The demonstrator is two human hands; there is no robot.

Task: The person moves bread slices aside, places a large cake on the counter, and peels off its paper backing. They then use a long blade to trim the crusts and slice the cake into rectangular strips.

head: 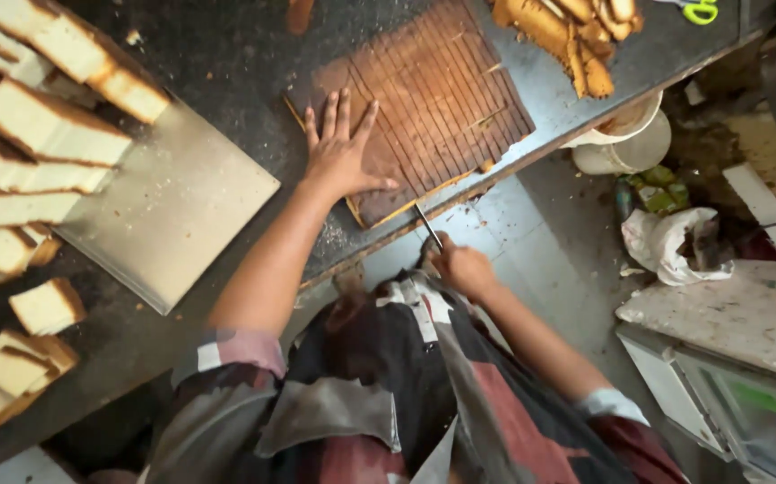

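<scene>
A: What colour is the scored cake slab point(424, 99)?

B: Reddish brown, ruled with thin parallel lines, a yellow rim at its near edge. The surface point(235, 63) beneath is near black.

A: And at nine o'clock?

B: Cake slices point(43, 134), cream inside with brown crusts, beside a dull grey tray point(182, 215).

A: The shirt point(406, 394)?

B: Patchwork of maroon, black, grey and white. At one o'clock, golden-brown crust trimmings point(567, 36) and a lime-green handle point(700, 12).

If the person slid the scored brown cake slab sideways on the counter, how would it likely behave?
The brown cake slab is cut into many thin strips, so it would probably split apart rather than move whole. The left hand pressing flat suggests it shifts easily. Crumbs along the counter edge hint that it is fragile.
</scene>
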